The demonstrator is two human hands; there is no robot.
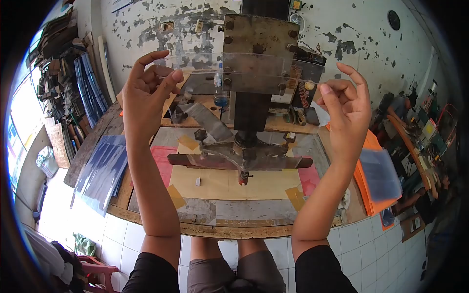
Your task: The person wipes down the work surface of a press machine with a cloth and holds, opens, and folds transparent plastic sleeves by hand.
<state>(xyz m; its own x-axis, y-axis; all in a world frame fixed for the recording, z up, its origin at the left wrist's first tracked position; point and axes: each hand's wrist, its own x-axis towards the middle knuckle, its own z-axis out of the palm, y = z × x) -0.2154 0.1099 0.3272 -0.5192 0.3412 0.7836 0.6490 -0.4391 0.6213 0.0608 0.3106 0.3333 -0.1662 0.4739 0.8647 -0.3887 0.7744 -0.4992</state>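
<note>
A clear plastic sheet is stretched between my two raised hands, in front of the press. My left hand pinches its left edge between thumb and fingers, with the index finger lifted. On the other side my right hand grips the right edge the same way, one finger pointing up. Through the sheet I see the metal press with its wide crossbar. Beneath the bar lies a pale yellow board with a small light block on it. The sheet's lower edge is hard to make out.
Dark blue translucent sheets lie on the table's left side. Orange sheets topped by clear plastic are stacked at right. A bottle stands behind the press. Another person sits at the far right.
</note>
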